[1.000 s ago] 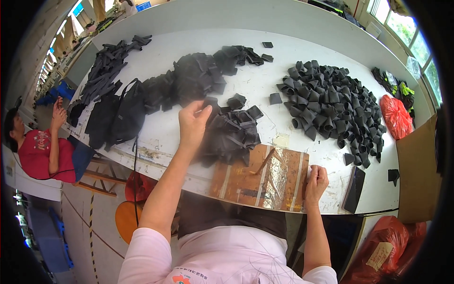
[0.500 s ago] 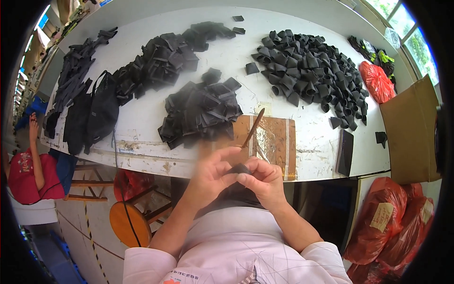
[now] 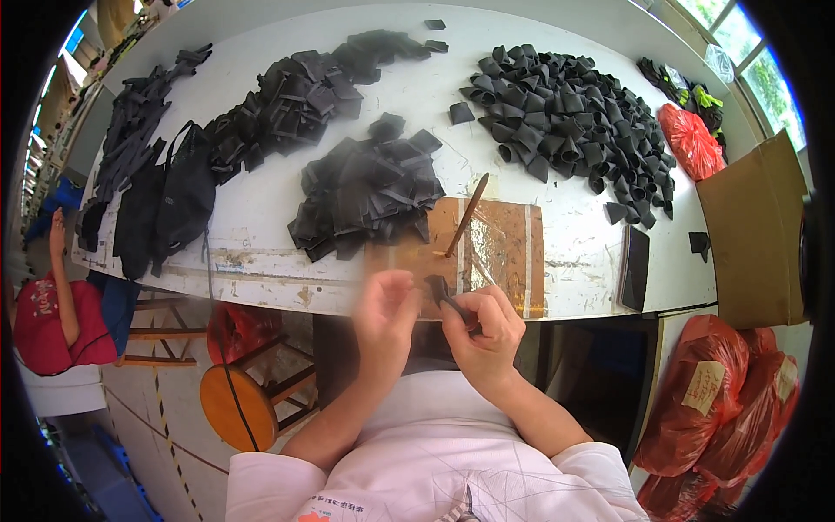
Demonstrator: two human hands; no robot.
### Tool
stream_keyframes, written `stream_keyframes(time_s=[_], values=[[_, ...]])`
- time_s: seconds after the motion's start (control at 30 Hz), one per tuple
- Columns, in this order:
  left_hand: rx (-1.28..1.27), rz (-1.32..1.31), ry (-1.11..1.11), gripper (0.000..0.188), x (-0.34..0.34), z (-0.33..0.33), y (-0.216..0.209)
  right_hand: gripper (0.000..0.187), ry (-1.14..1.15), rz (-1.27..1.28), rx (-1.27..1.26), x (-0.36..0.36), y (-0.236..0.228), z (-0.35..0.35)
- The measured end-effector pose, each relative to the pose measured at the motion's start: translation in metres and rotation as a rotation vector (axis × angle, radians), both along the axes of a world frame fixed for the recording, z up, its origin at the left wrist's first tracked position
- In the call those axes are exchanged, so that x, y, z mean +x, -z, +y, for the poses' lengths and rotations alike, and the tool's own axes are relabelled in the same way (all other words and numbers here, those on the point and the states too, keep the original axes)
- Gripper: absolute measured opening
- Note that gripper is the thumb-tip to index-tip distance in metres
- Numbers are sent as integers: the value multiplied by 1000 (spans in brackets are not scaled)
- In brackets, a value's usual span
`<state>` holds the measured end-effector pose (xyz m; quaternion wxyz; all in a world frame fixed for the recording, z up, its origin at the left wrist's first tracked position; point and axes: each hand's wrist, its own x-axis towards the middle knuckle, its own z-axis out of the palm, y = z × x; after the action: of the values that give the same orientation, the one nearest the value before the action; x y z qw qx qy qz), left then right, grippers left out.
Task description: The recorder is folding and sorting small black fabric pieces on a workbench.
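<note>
My right hand (image 3: 484, 332) is closed on a small black fabric piece (image 3: 442, 292), which sticks out past the thumb and fingertips. Just left of it, my left hand (image 3: 385, 315) is off the piece; its fingers are slightly blurred, loosely bent and apart, with nothing seen in them. Beyond both hands, a brown tapered stick (image 3: 470, 215) stands tilted on a taped cardboard sheet (image 3: 515, 252) at the table's near edge. A heap of flat black fabric pieces (image 3: 365, 193) lies beyond my left hand. At the far right spreads a pile of black pieces curled into tubes (image 3: 570, 122).
More black pieces (image 3: 296, 100) and strips (image 3: 135, 130) cover the white table's left side, beside a black bag (image 3: 187, 196). Rightward are a dark phone-like slab (image 3: 636, 268), a red bag (image 3: 691, 141) and a cardboard box (image 3: 755, 230). A wooden stool (image 3: 239, 407) and another person (image 3: 61, 322) are at left.
My left hand has come away from the black piece and moved left. My right hand keeps the piece, its fingers now curled more around it.
</note>
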<state>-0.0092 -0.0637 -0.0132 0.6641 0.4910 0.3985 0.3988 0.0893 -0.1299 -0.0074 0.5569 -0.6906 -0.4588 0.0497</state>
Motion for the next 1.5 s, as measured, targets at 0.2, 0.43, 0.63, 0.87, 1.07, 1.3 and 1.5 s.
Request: stream_keyframes(time_s=[0.2,0.43,0.63,0.87,1.07,1.3,1.5], values=[[-137,-38,162,15,-6,-1,-17,19,-43,-403,80,7,-1,-1],[-330,-11,205,10,-6,6,-13,25,-112,-656,32,8,7,-5],[-176,55,242,7,-8,8,-11,33,-244,-34,-118,9,-7,-5],[214,247,341,6,-6,3,-13,29,-256,-194,-45,18,-4,-3],[862,473,-81,7,9,-3,-1,14,-189,-559,-80,13,4,12],[-512,-456,347,23,0,22,-17,3,-215,557,-39,20,4,15],[-64,-141,166,19,15,13,-25,5,-487,1464,-22,32,-6,6]])
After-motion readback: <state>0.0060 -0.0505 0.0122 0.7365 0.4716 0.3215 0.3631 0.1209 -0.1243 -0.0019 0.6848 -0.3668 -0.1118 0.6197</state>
